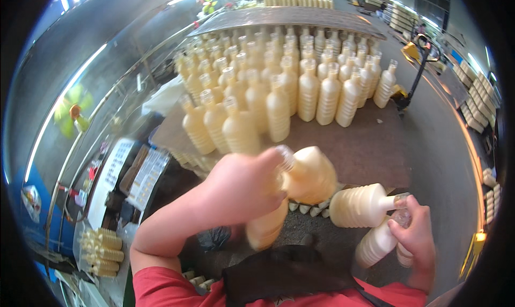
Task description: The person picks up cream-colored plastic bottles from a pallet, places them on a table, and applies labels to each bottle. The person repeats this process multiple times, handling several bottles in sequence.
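My left hand (pixel 245 186), blurred by motion, grips cream-coloured ribbed bottles by their clear necks. One held bottle (pixel 312 174) points its base away from me, and another bottle (pixel 265 228) hangs below the hand. At the right, my right hand (pixel 416 222) is closed around several bottle necks. A bottle (pixel 358 206) in it lies nearly level, a second bottle (pixel 376 242) tilts downward, and part of a third bottle (pixel 404 255) shows behind the fingers. Beyond my hands, many upright bottles (pixel 307 93) stand in rows on a brown board (pixel 362 146).
A second brown board (pixel 289 17) lies behind the standing bottles. At the left are a bench with printed sheets (pixel 149 178), a bunch of bottles (pixel 102 250) and a green fan (pixel 72 111). A pallet jack (pixel 420 69) stands at the right. A black bag (pixel 215 238) lies below.
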A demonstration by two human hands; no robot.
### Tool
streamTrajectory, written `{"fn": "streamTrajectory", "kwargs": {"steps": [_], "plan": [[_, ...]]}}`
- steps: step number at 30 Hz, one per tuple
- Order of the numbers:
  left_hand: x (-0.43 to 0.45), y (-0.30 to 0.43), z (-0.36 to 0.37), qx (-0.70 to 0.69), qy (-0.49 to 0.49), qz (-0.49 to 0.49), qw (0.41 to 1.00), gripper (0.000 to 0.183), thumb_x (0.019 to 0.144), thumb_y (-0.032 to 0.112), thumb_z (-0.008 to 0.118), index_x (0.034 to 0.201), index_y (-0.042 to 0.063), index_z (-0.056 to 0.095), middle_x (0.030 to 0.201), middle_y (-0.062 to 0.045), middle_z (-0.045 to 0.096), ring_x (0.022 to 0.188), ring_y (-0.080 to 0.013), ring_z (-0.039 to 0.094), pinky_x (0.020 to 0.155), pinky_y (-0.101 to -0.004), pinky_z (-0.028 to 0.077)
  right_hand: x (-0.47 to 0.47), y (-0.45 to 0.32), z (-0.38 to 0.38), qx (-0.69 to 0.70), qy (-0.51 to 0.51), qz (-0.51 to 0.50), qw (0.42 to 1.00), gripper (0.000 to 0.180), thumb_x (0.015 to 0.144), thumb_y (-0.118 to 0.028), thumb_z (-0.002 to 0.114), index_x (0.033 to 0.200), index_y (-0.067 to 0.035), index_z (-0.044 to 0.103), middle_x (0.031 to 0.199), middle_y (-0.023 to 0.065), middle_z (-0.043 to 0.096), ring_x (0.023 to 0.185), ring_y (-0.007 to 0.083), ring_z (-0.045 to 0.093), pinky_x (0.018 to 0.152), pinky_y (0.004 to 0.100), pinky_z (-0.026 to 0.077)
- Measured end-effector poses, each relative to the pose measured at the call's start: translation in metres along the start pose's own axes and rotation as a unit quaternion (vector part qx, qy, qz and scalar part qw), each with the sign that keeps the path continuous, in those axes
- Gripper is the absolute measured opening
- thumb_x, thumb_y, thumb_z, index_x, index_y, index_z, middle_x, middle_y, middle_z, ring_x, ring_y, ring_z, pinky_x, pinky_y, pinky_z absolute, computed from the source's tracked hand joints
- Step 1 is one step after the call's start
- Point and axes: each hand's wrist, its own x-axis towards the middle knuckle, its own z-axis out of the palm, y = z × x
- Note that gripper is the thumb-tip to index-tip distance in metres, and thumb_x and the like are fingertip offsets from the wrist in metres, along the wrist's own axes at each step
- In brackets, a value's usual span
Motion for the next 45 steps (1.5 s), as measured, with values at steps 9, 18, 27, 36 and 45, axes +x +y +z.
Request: {"fn": "streamTrajectory", "kwargs": {"steps": [9, 18, 27, 36, 45], "plan": [[-0.209, -0.093, 0.023, 0.088, 0.056, -0.195, 0.975, 0.04, 0.076, 0.024, 0.08, 0.107, 0.007, 0.06, 0.071, -0.015, 0.066, 0.066, -0.0362, 0.068, 0.056, -0.0427, 0.053, 0.008, -0.06, 0.146, 0.016, -0.188, -0.114, 0.975, 0.038, 0.076, -0.013, 0.08, 0.107, 0.001, 0.063, 0.088, 0.0184, 0.073, 0.079, 0.028, 0.075, 0.074, 0.0359, 0.058], [-0.321, -0.149, 0.032, 0.073, 0.151, -0.458, 0.873, 0.04, 0.077, 0.024, 0.079, 0.107, 0.004, 0.061, 0.076, -0.016, 0.069, 0.071, -0.036, 0.07, 0.063, -0.0433, 0.055, 0.046, -0.111, 0.313, 0.021, -0.323, -0.285, 0.902, 0.037, 0.077, -0.018, 0.078, 0.107, -0.004, 0.063, 0.079, 0.0176, 0.071, 0.072, 0.0357, 0.071, 0.066, 0.0437, 0.056], [-0.427, -0.165, 0.031, 0.057, 0.363, -0.646, 0.669, 0.038, 0.075, 0.017, 0.081, 0.107, 0.004, 0.066, 0.08, -0.012, 0.073, 0.07, -0.024, 0.073, 0.066, -0.0341, 0.055, 0.08, -0.238, 0.471, 0.011, -0.415, -0.488, 0.768, 0.037, 0.077, -0.018, 0.079, 0.107, -0.006, 0.062, 0.078, 0.017, 0.07, 0.069, 0.0377, 0.069, 0.062, 0.0471, 0.054], [-0.65, -0.199, 0.046, 0.128, 0.454, -0.761, 0.445, 0.04, 0.074, 0.015, 0.082, 0.109, 0.004, 0.066, 0.08, -0.012, 0.071, 0.073, -0.0208, 0.071, 0.067, -0.0337, 0.055, 0.011, -0.43, 0.614, -0.021, -0.475, -0.635, 0.609, 0.038, 0.079, -0.018, 0.077, 0.11, -0.004, 0.06, 0.076, 0.0184, 0.068, 0.068, 0.0381, 0.068, 0.061, 0.0462, 0.054], [-0.92, -0.227, -0.029, 0.249, 0.338, -0.855, 0.306, 0.04, 0.078, 0.027, 0.074, 0.111, 0.006, 0.064, 0.095, -0.022, 0.072, 0.092, -0.043, 0.069, 0.082, -0.0491, 0.054, -0.201, -0.618, 0.762, 0.053, -0.536, -0.738, 0.406, 0.035, 0.082, -0.014, 0.071, 0.111, -0.005, 0.053, 0.077, 0.0179, 0.067, 0.07, 0.0384, 0.068, 0.061, 0.0482, 0.055]]}}
